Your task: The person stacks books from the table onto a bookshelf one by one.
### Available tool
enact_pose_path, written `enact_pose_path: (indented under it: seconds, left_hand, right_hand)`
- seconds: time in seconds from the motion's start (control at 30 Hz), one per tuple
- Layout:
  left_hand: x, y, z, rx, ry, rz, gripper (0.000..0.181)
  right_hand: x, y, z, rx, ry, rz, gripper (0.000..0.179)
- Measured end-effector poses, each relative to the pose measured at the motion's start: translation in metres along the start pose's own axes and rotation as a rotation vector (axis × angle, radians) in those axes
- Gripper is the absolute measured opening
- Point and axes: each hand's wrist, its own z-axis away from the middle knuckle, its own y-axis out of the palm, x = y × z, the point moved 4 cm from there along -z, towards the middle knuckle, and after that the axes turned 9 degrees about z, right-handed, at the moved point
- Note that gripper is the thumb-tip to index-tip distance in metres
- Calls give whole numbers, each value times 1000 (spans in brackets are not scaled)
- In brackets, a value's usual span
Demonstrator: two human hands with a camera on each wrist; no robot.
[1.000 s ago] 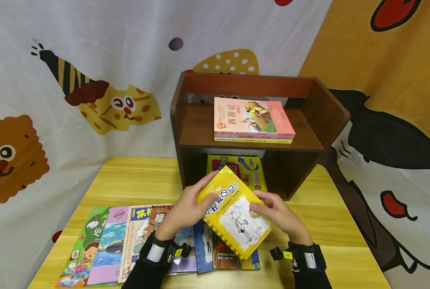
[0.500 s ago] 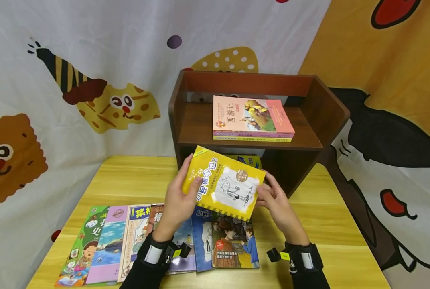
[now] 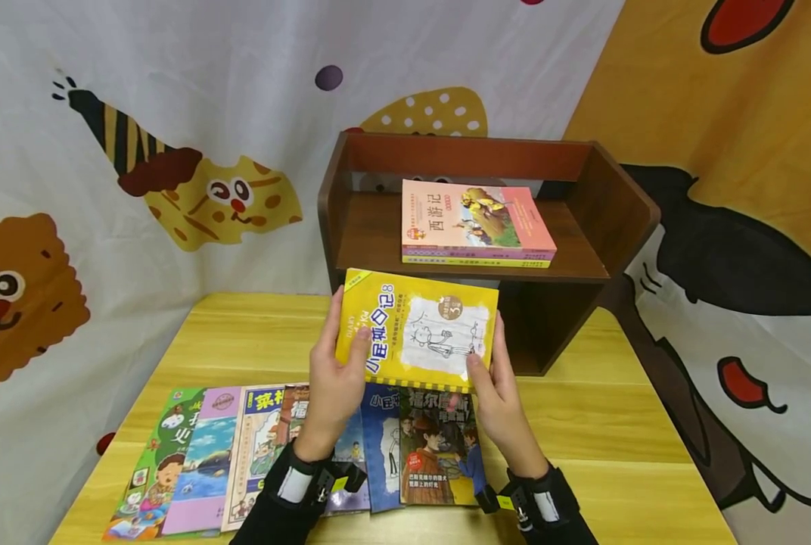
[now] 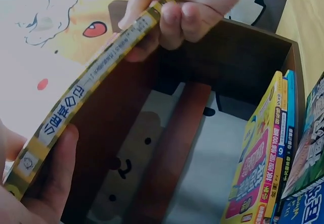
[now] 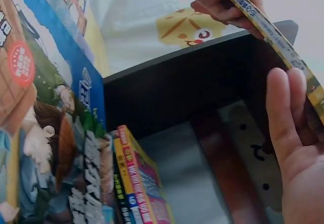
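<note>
A thin yellow comic book (image 3: 439, 295) is held up sideways in front of the bookshelf, its cover facing up. My left hand (image 3: 336, 386) grips its left end, thumb on the cover and fingers beneath. The right hand (image 3: 501, 401) holds the opposite end, thumb at the lower right corner of the cover. In the left wrist view the yellow-and-white spine (image 4: 83, 84) runs between both hands. Inside the lower compartment lies a small stack of books (image 4: 260, 153), hidden behind the yellow book in the head view.
The brown two-tier bookshelf (image 3: 585, 219) carries a pile topped by a pink book (image 3: 446, 216) on its upper shelf. Several books lie overlapping in a row along the table front, from a green one (image 3: 153, 469) to a dark-covered one (image 3: 439, 454). A patterned curtain (image 3: 256, 98) hangs behind.
The yellow book has risen off the row toward the shelf and turned from a slant to nearly level sideways. Both hands have kept hold, the right one shifting its grip along the edge.
</note>
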Motion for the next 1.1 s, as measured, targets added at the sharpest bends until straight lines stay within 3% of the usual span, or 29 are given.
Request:
enact_pose_path:
  seconds: [0.23,0.47,0.57,0.73,0.87,1.0,1.1]
  left_hand:
    - [-12,11,5,50,15,-97,63]
    - [-22,23,8,93,12,-97,64]
    - [-30,29,4,111,-15,-75,63]
    - [-57,39,-24,180,-59,-48,62]
    - [-74,41,-55,215,-22,-145,61]
    - [-73,42,-84,209,-25,-248,62]
    - [-59,41,-99,200,-111,-269,61]
  right_hand:
    - [19,-7,1,-61,-74,88,67]
    - [31,-21,6,-111,-67,89,65]
    - [41,-30,4,-133,-72,103,63]
    - [73,-49,-15,-143,-109,154,62]
    - [97,-64,-43,-116,-76,225,58]
    - [103,-80,-68,-116,88,254,53]
    - [93,-91,-79,-136,282,131,53]
